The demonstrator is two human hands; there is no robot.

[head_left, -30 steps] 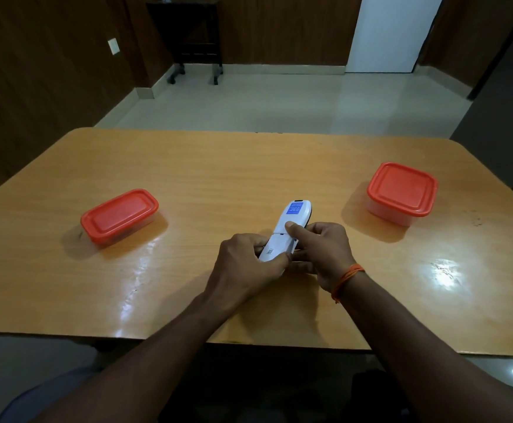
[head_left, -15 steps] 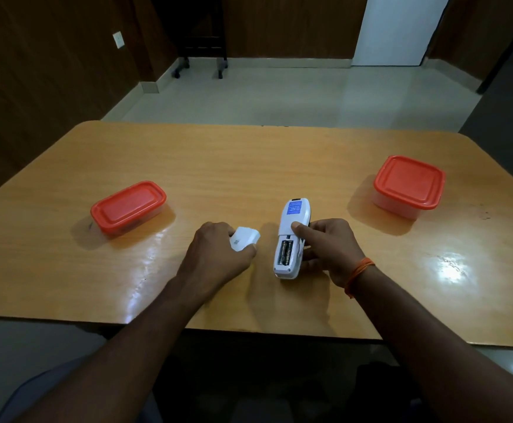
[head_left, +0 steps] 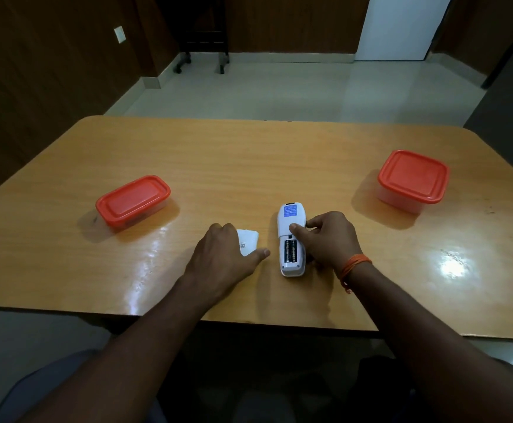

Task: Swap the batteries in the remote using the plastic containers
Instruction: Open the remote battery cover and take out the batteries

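A white remote (head_left: 290, 227) lies face down near the table's front middle, its battery bay open with two dark batteries (head_left: 290, 251) showing. My right hand (head_left: 330, 238) grips the remote from its right side, thumb on its back. The white battery cover (head_left: 248, 242) lies on the table just left of the remote, and my left hand (head_left: 223, 257) rests over it, fingers on it. A low rectangular container with an orange lid (head_left: 133, 200) sits at the left. A taller square container with an orange lid (head_left: 413, 178) sits at the right. Both lids are on.
The wooden table (head_left: 249, 166) has rounded far corners and a glossy top with light glare at the right. Beyond it are a tiled floor, dark wood walls, a wheeled stand and a white door.
The battery cover came off the remote in my left hand and moved left, down to the table. The remote now lies flat with its batteries exposed, held by my right hand.
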